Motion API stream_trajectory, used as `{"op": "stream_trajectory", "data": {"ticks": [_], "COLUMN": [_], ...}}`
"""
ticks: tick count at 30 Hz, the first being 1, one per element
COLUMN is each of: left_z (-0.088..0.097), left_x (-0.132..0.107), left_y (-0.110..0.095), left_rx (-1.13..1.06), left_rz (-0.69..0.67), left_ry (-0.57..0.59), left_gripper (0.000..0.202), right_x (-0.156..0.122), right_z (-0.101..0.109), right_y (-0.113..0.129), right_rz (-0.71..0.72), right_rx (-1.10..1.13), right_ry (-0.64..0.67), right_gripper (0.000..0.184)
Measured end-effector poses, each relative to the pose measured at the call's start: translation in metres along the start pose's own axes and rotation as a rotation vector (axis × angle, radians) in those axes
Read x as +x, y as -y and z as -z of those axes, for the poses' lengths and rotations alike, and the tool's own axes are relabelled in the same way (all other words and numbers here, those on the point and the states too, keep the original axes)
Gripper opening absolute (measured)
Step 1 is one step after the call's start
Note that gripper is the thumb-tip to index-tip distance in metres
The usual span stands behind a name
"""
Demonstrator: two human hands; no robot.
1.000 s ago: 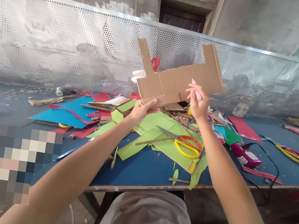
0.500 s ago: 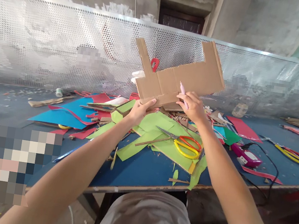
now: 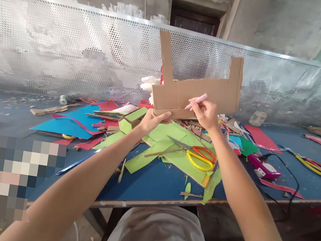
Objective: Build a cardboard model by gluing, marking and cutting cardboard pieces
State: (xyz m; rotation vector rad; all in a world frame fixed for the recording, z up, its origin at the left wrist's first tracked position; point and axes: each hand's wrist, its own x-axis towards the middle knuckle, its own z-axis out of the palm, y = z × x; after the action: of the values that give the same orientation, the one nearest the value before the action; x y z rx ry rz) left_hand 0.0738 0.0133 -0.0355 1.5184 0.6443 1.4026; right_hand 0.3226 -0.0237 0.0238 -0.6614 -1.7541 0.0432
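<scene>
A cut piece of brown cardboard (image 3: 204, 89) with two upright arms is held up above the cluttered table. My left hand (image 3: 153, 120) grips its lower left edge, thumb on the near face and fingers behind. In my right hand (image 3: 205, 112) is a pale pink pen (image 3: 197, 101), tilted, its lower end pointing down and left close to the cardboard face. Whether the tip touches the cardboard I cannot tell. Beneath the hands lie light green paper pieces (image 3: 164, 137) and scissors (image 3: 200, 158) with yellow and orange handles.
Blue paper (image 3: 66, 120) and red strips lie left. On the right are red paper (image 3: 262, 138), a purple device (image 3: 265, 167) with a black cord, and another pair of scissors (image 3: 316, 166). A perforated metal panel (image 3: 68, 50) stands behind the blue table (image 3: 139, 183).
The cardboard has turned clockwise to a more level position. The pen has tipped over in my right hand, so its lower end now points down-left toward the cardboard.
</scene>
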Motion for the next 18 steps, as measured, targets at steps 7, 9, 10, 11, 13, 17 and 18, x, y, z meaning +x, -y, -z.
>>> {"op": "stream_trajectory", "data": {"ticks": [7, 9, 10, 11, 13, 17, 18], "left_z": [0.002, 0.002, 0.002, 0.002, 0.002, 0.002, 0.001], "left_x": [0.002, 0.001, 0.001, 0.001, 0.001, 0.001, 0.001], "left_y": [0.004, 0.003, 0.003, 0.003, 0.002, 0.001, 0.001], "left_rx": [0.011, 0.003, -0.001, -0.005, -0.013, -0.035, -0.039], "left_rz": [0.001, 0.004, 0.005, 0.006, 0.007, 0.013, 0.015], "left_ry": [0.006, 0.003, 0.0, -0.001, -0.005, -0.014, -0.014], "left_gripper": [0.067, 0.067, 0.068, 0.068, 0.07, 0.072, 0.072], "right_x": [-0.002, -0.002, -0.002, -0.001, -0.001, 0.0, 0.0], "right_z": [-0.003, -0.001, 0.001, 0.004, 0.009, 0.014, 0.013], "right_y": [0.0, -0.002, -0.004, -0.007, -0.012, -0.015, -0.014], "right_rz": [0.098, 0.113, 0.117, 0.117, 0.116, 0.1, 0.094], "right_rx": [-0.138, -0.191, -0.212, -0.228, -0.237, -0.226, -0.225], "right_ry": [0.083, 0.081, 0.07, 0.05, -0.005, -0.033, -0.013], "right_gripper": [0.061, 0.06, 0.059, 0.059, 0.059, 0.059, 0.059]}}
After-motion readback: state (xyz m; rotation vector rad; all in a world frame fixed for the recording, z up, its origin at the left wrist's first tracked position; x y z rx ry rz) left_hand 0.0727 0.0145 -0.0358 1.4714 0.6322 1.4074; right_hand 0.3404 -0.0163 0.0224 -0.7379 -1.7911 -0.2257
